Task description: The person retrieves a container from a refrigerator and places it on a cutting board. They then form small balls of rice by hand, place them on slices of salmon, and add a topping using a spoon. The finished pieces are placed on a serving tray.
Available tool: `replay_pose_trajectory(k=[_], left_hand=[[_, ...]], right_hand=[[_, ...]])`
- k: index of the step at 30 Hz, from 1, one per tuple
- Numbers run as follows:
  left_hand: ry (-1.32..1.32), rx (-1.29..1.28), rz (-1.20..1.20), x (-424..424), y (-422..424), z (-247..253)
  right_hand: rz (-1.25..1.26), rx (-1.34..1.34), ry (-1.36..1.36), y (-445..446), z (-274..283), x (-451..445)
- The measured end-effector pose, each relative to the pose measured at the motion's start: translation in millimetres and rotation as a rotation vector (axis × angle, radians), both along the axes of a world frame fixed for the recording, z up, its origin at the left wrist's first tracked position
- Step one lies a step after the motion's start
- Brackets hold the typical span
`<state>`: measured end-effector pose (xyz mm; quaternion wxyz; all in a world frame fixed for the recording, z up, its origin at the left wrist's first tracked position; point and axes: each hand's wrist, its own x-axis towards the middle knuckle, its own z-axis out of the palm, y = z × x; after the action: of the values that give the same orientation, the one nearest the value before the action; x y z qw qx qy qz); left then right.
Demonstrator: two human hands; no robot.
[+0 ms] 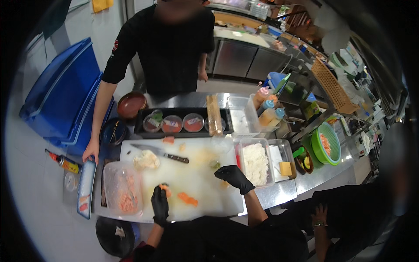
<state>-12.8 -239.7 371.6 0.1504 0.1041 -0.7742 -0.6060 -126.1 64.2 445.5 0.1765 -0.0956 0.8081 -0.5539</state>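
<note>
My left hand (159, 204), in a black glove, holds a piece of orange fish (166, 190) over the white cutting board (196, 209). More orange fish slices (187, 198) lie on the board to its right. My right hand (235, 178), also gloved in black, is over the board's right side with its fingers bent together; whether anything is between them is hidden. Just beyond its fingertips sits a small greenish lump (214, 164). A clear tub of white rice (256, 163) stands beside that hand. Farther up the board lie a knife (176, 158) and a crumpled pale cloth (146, 159).
Left of the board stands a tub of chopped pink fish (126, 193). A co-worker's hand (91, 150) grips a long blue-rimmed plate (85, 190). Lidded cups (172, 123) fill a black tray behind. Sauce bottles (271, 118) and a green colander (325, 144) are rightward; another person (347, 216) stands close.
</note>
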Motion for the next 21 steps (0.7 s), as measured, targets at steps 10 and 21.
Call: replay_pose_trajectory(k=[10,21], left_hand=[[-0.020,0.929,0.066,-27.6,48.1,39.1],[0.127,1.006,0.224,-21.7,30.0,40.2]], right_hand=[[0.073,-0.074,0.212,-117.1,17.1,34.7],[0.087,-0.805,-0.462,-82.6,-12.5,47.8]])
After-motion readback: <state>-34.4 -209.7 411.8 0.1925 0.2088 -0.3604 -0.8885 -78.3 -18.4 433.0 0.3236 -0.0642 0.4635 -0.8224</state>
